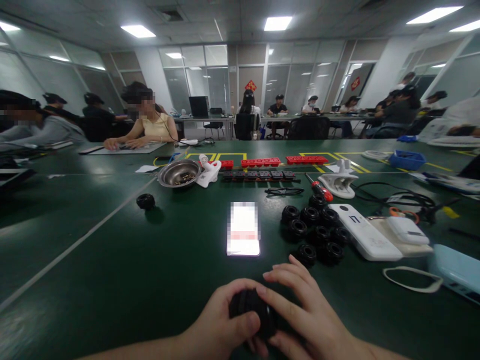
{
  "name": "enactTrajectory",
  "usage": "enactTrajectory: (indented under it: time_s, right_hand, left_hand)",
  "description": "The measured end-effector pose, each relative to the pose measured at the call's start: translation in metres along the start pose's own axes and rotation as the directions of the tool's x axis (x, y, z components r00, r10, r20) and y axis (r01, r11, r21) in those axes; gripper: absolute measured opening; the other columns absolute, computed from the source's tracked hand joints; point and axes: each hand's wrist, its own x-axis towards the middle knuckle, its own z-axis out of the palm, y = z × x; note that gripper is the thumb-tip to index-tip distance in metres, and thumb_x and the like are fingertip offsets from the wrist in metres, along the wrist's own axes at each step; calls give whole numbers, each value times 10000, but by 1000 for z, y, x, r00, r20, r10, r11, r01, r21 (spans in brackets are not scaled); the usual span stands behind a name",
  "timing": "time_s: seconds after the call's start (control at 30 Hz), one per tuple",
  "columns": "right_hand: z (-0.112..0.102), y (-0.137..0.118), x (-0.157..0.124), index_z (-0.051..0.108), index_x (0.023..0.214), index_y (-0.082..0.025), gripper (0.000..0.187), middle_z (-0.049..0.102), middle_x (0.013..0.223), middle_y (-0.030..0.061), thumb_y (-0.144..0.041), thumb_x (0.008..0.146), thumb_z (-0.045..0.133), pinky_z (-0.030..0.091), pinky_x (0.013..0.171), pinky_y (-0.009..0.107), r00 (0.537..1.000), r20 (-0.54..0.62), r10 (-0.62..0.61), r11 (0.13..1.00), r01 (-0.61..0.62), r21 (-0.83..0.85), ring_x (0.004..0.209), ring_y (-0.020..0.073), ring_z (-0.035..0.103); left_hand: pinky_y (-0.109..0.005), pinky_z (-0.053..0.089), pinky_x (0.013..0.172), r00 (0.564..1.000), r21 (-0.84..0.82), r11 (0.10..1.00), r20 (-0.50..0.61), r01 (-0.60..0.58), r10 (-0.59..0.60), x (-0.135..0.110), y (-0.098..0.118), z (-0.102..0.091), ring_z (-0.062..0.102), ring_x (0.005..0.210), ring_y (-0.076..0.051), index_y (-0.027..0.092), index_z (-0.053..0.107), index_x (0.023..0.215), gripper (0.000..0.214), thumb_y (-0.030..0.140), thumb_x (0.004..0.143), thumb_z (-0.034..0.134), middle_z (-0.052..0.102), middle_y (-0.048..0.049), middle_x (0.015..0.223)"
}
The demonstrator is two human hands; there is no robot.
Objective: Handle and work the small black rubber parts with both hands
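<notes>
Close to me at the bottom of the head view, a black toy wheel (pixel 252 306) is held between both hands. My left hand (pixel 221 315) is wrapped round its left side, with the thumb across the near face. My right hand (pixel 307 310) grips the right side, its forefinger on top and the rest of the fingers partly spread. The underside of the wheel is hidden by my hands. Several similar black wheels (pixel 297 229) lie in a cluster just beyond my right hand. One more wheel (pixel 145 201) sits alone at the left.
A lit phone (pixel 243 230) lies ahead of my hands. Behind it are a metal bowl (pixel 167 176) with small parts, a row of black blocks (pixel 258 176), red trays (pixel 260 162) and a red screwdriver (pixel 321 191). To the right are a white power bank (pixel 362 232) and cables. People sit beyond.
</notes>
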Motion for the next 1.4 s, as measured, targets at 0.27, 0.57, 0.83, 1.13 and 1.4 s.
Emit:
enactTrajectory:
  time_s: [0.27, 0.57, 0.83, 1.13, 1.4]
  right_hand:
    - [-2, 1, -3, 466, 1191, -151, 583, 535, 1134, 124, -523, 747, 530, 315, 979, 469, 994, 25, 107, 991, -109, 81, 1086, 273, 479]
    - [1, 1, -3, 430, 1230, -190, 461, 542, 1127, 96, -348, 804, 508, 326, 976, 449, 999, -35, 40, 995, -36, 92, 1073, 241, 492]
    - [1, -1, -3, 523, 1096, -173, 444, 584, 1040, 98, -471, 767, 542, 345, 962, 444, 997, -48, 66, 994, -62, 84, 1018, 243, 526]
    - [4, 3, -6, 443, 1204, -145, 583, 533, 1137, 130, -528, 767, 490, 353, 957, 439, 994, -57, 97, 991, -91, 101, 1085, 273, 485]
    - [3, -2, -1, 469, 1152, -185, 374, 573, 1068, 88, -315, 807, 533, 357, 960, 407, 998, -62, 13, 997, -8, 74, 1039, 216, 515]
  left_hand:
    - [-223, 474, 578, 1000, 109, 994, -23, -16, 19, -5, 10, 0, 583, 704, -141, 160, 597, 951, 495, 407, 549, 747, 621, -45, 843]
    - [-220, 444, 502, 1000, 63, 998, -13, 22, -21, -2, 5, 1, 575, 525, -119, 118, 550, 934, 566, 501, 548, 709, 608, -31, 646]
    - [-219, 433, 579, 1000, 153, 988, 21, -16, 13, -5, 8, -1, 570, 667, -129, 133, 579, 929, 533, 475, 546, 721, 603, -35, 790]
    - [-226, 435, 525, 998, 75, 996, -46, 43, -40, -4, 9, 2, 574, 561, -117, 157, 552, 934, 509, 444, 553, 731, 611, -17, 728]
    - [-226, 435, 512, 1000, 81, 997, -23, 12, -11, -3, 5, 1, 560, 554, -118, 130, 566, 967, 584, 509, 545, 705, 606, -37, 724]
